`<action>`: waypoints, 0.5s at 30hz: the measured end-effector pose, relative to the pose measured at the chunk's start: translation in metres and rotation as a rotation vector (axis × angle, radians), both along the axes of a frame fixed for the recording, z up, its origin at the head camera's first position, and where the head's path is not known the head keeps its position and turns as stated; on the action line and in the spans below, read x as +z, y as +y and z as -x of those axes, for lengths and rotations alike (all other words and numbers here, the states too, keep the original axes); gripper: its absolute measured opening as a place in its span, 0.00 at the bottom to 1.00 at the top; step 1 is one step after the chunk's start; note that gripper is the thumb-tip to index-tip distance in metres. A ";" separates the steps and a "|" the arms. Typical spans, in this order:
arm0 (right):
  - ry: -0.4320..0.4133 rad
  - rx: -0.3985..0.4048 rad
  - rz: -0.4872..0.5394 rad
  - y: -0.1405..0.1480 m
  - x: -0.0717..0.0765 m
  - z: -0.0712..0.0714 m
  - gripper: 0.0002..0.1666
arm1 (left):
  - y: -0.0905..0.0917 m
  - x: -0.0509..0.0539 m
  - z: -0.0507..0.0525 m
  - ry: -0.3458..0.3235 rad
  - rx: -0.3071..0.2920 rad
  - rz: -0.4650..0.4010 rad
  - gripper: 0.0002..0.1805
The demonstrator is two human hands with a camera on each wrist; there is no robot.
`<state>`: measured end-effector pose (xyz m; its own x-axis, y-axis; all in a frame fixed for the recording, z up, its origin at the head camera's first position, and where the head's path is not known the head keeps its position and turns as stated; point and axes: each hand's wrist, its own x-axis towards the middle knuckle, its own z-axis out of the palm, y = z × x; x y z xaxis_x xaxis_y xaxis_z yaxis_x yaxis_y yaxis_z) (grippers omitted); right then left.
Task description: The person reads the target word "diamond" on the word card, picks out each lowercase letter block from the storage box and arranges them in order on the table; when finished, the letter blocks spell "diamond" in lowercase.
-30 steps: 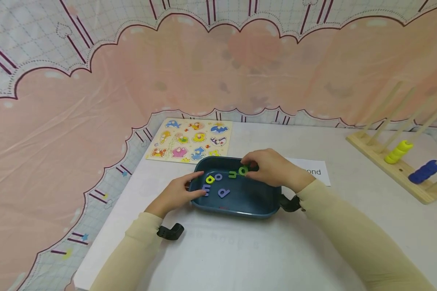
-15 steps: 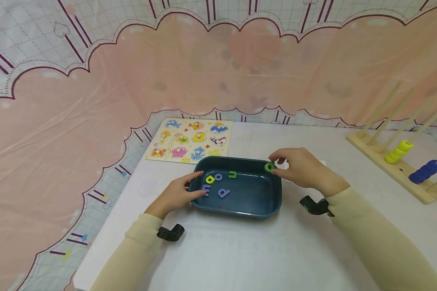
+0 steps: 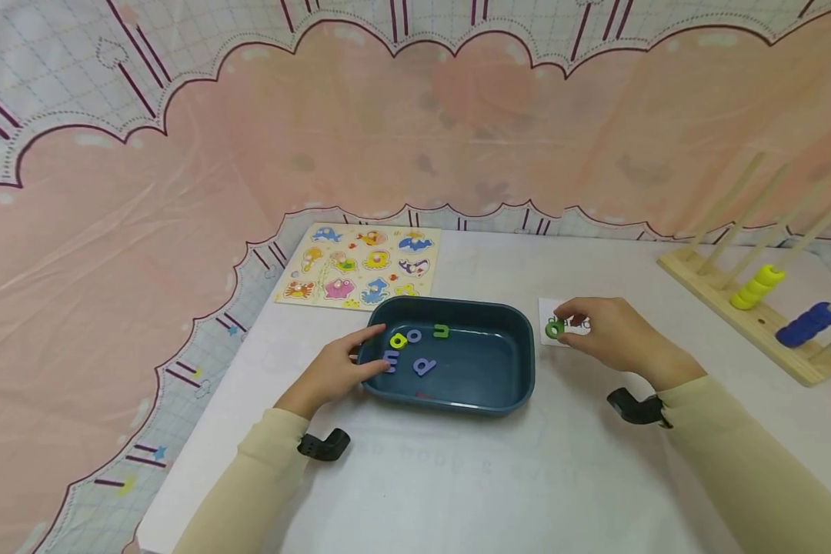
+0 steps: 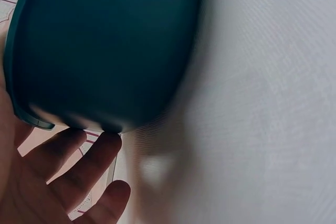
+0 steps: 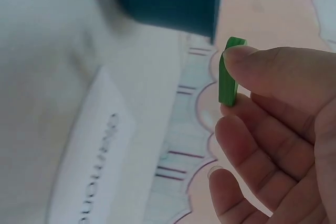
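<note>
My right hand [image 3: 612,338] pinches a green ring-shaped letter [image 3: 552,330] between thumb and fingertips. The letter is over the left part of a white word card [image 3: 545,306], whose print the hand partly covers. Edge-on, the green letter [image 5: 228,77] shows as a thick slab in the right wrist view. My left hand [image 3: 334,368] holds the left end of a dark blue tray [image 3: 488,306], with fingertips against its outside in the left wrist view. Inside the tray lie a green u-shaped letter [image 3: 441,331], a yellow letter [image 3: 398,341] and several purple letters [image 3: 424,366].
Behind the tray lies a sea-animal puzzle board [image 3: 360,265]. At the right stands a wooden peg abacus [image 3: 755,323] with yellow and blue beads. A patterned pink cloth [image 3: 457,146] hangs behind the white table [image 3: 415,485].
My right hand has carried the green ring-shaped letter out of the tray, rightward over the rim to the word card. The left hand has stayed at the tray's left end.
</note>
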<state>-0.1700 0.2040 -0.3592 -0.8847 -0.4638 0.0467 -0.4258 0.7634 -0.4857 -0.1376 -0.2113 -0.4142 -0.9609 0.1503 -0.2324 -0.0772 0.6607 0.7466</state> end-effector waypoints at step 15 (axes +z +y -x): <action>-0.044 -0.014 -0.012 0.007 -0.033 -0.002 0.18 | 0.001 0.002 -0.003 -0.002 0.014 -0.027 0.38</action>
<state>-0.1679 0.2110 -0.3924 -0.8922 -0.4517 0.0024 -0.3937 0.7751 -0.4941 -0.1342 -0.2101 -0.4126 -0.9624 0.1430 -0.2308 -0.0882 0.6396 0.7637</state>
